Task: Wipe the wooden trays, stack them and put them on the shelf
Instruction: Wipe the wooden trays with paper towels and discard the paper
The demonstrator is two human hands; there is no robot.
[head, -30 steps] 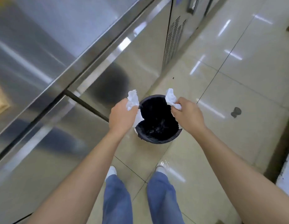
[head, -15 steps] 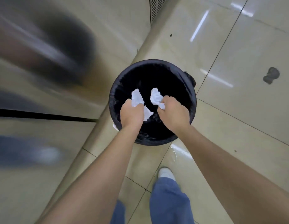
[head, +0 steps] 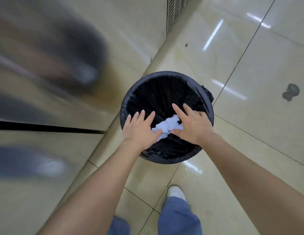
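Both hands hang over the mouth of a round waste bin lined with a black plastic bag (head: 166, 87), which stands on the glossy cream tiled floor (head: 249, 133). The left hand (head: 141, 131) is spread flat, palm down, fingers splayed and gripping nothing. The right hand (head: 193, 126) is likewise spread wide, its fingers fanned apart over the bin's far side. Between the two hands, just under the thumbs, sits a crumpled wad of white paper tissue (head: 166, 128); it appears loose, with neither hand closed around it, though whether the thumbs touch it cannot be told. The wad lies against the dark inside of the bag, nearer the wrists than the fingertips.

To the left of the left hand runs a brushed stainless-steel cabinet front (head: 54, 82), blurred, with a dark horizontal seam. Beyond the right hand's fingers a dark grey smudge (head: 290, 94) marks a tile. Below the right forearm a white shoe (head: 176, 192) and a blue trouser leg (head: 178, 217) stand on the floor. The wooden trays are out of view.
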